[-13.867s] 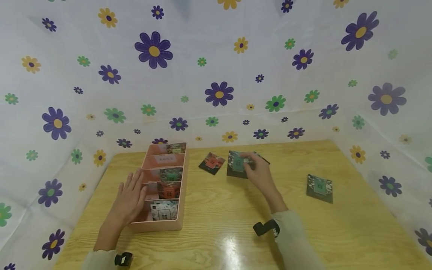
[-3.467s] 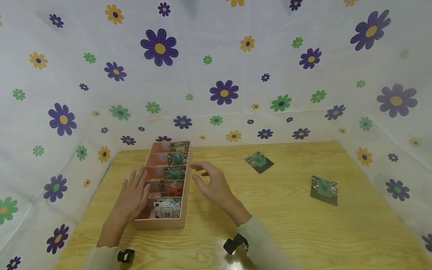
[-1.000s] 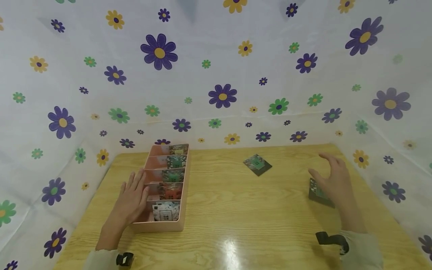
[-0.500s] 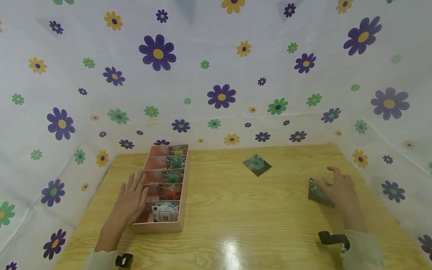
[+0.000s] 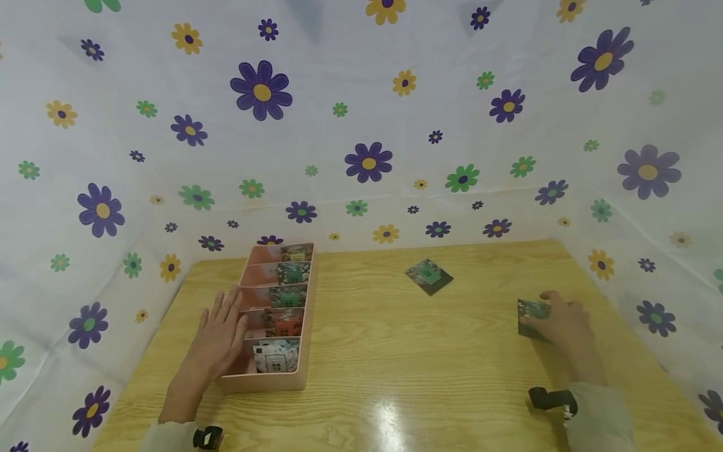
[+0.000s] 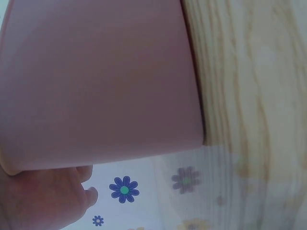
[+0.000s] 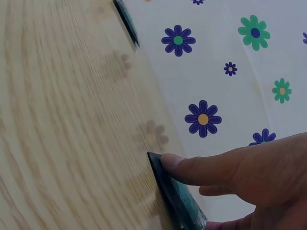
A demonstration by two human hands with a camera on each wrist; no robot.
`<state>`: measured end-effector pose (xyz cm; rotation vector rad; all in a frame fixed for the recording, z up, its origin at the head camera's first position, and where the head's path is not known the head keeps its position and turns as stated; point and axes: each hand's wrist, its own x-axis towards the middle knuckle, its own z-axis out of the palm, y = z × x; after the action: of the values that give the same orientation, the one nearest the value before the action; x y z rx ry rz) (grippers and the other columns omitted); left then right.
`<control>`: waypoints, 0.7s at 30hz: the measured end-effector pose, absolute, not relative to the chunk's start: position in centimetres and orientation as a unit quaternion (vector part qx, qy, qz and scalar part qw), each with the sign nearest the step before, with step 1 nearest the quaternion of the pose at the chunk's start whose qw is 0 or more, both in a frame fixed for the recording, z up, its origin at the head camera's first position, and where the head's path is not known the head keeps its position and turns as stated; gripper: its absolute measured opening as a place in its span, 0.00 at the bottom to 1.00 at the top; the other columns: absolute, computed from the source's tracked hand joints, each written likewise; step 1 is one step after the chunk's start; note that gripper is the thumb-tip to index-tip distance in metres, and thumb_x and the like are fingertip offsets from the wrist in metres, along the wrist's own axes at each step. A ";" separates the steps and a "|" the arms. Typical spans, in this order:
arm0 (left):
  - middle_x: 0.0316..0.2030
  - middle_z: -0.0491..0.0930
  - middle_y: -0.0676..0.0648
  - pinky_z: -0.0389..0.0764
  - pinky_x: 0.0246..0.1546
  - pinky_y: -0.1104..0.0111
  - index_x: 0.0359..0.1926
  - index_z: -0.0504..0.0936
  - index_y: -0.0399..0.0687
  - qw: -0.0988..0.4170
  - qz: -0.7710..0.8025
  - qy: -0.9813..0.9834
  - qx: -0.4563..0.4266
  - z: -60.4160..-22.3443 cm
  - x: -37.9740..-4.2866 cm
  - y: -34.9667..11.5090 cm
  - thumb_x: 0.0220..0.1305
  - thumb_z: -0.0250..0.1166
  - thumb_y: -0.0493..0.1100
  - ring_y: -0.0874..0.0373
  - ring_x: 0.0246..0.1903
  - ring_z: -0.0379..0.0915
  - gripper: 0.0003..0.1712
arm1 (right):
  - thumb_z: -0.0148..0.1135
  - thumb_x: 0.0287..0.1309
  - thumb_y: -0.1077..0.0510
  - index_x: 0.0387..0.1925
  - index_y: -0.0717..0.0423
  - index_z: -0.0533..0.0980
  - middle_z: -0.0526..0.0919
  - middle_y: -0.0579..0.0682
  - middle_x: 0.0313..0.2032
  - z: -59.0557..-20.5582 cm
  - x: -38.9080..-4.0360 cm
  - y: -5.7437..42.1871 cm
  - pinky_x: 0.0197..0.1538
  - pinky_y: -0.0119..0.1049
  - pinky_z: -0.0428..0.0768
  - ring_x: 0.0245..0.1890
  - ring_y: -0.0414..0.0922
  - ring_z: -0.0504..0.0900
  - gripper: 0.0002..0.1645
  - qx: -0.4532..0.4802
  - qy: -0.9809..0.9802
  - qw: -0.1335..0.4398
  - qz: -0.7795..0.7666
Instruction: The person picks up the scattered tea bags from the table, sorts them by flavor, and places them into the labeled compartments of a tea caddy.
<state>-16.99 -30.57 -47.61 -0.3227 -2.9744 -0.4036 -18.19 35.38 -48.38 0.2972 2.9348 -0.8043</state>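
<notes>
At the right of the table my right hand [image 5: 567, 326] pinches a dark green square tea packet [image 5: 528, 312] between thumb and fingers. In the right wrist view the thumb presses the near edge of that tea packet [image 7: 175, 194], tilted against the table. My left hand [image 5: 211, 342] rests with straight fingers along the left rim of the pink divided box [image 5: 282, 382]. The left wrist view mostly shows the side wall of the box [image 6: 100, 81]. Its compartments hold tea packets, among them white ones [image 5: 277, 358], a red one [image 5: 284, 321] and a green one [image 5: 288, 296].
Another green tea packet [image 5: 429, 276] lies flat near the back middle of the wooden table [image 5: 395, 351]. Flower-printed white cloth [image 5: 316, 138] hangs behind and at both sides. Behind the green packet in the box stand two further packets, the rearmost yellow-labelled [image 5: 296, 253].
Earlier the right hand placed packets at the box, and the loose red one has left the table. It then moved right, lowered onto the right-hand packet, and now grips and turns it.
</notes>
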 end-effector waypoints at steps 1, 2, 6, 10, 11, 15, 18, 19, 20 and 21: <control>0.80 0.44 0.34 0.43 0.71 0.32 0.80 0.49 0.33 0.060 -0.133 -0.984 -0.107 -47.6 -17.0 -30.6 0.84 0.40 0.51 0.33 0.78 0.35 0.36 | 0.71 0.61 0.41 0.69 0.73 0.57 0.55 0.91 0.58 -48.5 -18.2 35.5 0.47 0.74 0.72 0.54 0.84 0.61 0.53 0.092 0.959 0.036 -0.264; 0.80 0.44 0.34 0.43 0.71 0.32 0.80 0.49 0.33 0.059 -0.132 -0.984 -0.106 -47.6 -17.0 -30.5 0.84 0.40 0.51 0.33 0.78 0.34 0.36 | 0.71 0.61 0.43 0.68 0.74 0.58 0.57 0.90 0.57 -48.7 -18.2 35.6 0.47 0.73 0.72 0.54 0.83 0.62 0.51 0.088 0.959 0.028 -0.267; 0.80 0.44 0.34 0.43 0.71 0.32 0.80 0.49 0.33 0.059 -0.133 -0.984 -0.106 -47.5 -17.0 -30.5 0.84 0.40 0.51 0.33 0.78 0.35 0.36 | 0.72 0.59 0.48 0.64 0.75 0.61 0.66 0.88 0.54 -49.0 -18.2 36.0 0.48 0.70 0.74 0.51 0.80 0.69 0.46 0.075 0.956 0.001 -0.283; 0.80 0.43 0.34 0.42 0.71 0.32 0.80 0.48 0.33 0.057 -0.137 -0.983 -0.106 -47.5 -17.0 -30.5 0.84 0.40 0.51 0.33 0.78 0.34 0.36 | 0.73 0.58 0.50 0.63 0.74 0.63 0.70 0.84 0.56 -48.8 -18.1 36.2 0.48 0.67 0.76 0.50 0.76 0.73 0.44 0.081 0.949 -0.008 -0.304; 0.80 0.43 0.34 0.42 0.71 0.32 0.80 0.48 0.33 0.056 -0.138 -0.983 -0.107 -47.5 -17.0 -30.5 0.84 0.39 0.51 0.33 0.78 0.34 0.36 | 0.73 0.59 0.50 0.63 0.74 0.64 0.70 0.83 0.57 -48.7 -18.1 36.3 0.49 0.67 0.75 0.51 0.76 0.73 0.43 0.082 0.947 -0.008 -0.310; 0.80 0.43 0.34 0.41 0.71 0.32 0.80 0.47 0.34 0.053 -0.140 -0.983 -0.108 -47.6 -17.0 -30.6 0.84 0.39 0.51 0.34 0.79 0.33 0.36 | 0.70 0.62 0.52 0.64 0.72 0.65 0.68 0.81 0.60 -48.3 -17.7 36.3 0.52 0.70 0.73 0.54 0.77 0.70 0.39 0.079 0.939 -0.003 -0.336; 0.80 0.43 0.34 0.41 0.71 0.32 0.81 0.47 0.34 0.053 -0.141 -0.983 -0.109 -47.6 -17.0 -30.6 0.84 0.39 0.51 0.34 0.79 0.32 0.36 | 0.65 0.67 0.56 0.64 0.71 0.66 0.68 0.80 0.61 -48.1 -17.7 36.3 0.53 0.71 0.72 0.57 0.78 0.69 0.33 0.050 0.935 -0.008 -0.350; 0.80 0.43 0.34 0.41 0.71 0.32 0.81 0.47 0.34 0.054 -0.142 -0.982 -0.109 -47.6 -17.0 -30.6 0.84 0.39 0.52 0.34 0.79 0.32 0.36 | 0.63 0.69 0.57 0.65 0.71 0.67 0.68 0.80 0.62 -48.0 -17.7 36.3 0.52 0.71 0.73 0.57 0.77 0.70 0.31 0.038 0.936 -0.013 -0.350; 0.80 0.43 0.34 0.41 0.71 0.32 0.81 0.47 0.34 0.055 -0.142 -0.982 -0.110 -47.7 -17.0 -30.7 0.84 0.39 0.51 0.34 0.79 0.33 0.36 | 0.61 0.69 0.59 0.65 0.71 0.67 0.68 0.79 0.62 -47.9 -17.8 36.3 0.52 0.71 0.73 0.56 0.77 0.70 0.29 0.027 0.936 -0.017 -0.350; 0.80 0.43 0.34 0.42 0.71 0.31 0.80 0.48 0.34 0.058 -0.145 -0.981 -0.112 -47.8 -17.1 -30.7 0.84 0.40 0.51 0.33 0.78 0.33 0.36 | 0.60 0.70 0.60 0.65 0.71 0.67 0.68 0.79 0.62 -47.8 -17.9 36.2 0.52 0.71 0.73 0.57 0.77 0.70 0.28 0.015 0.938 -0.022 -0.346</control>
<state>-17.08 -30.67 -47.75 -0.3398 -2.9747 -0.4381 -17.87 36.24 -47.82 0.0492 2.9877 -1.1038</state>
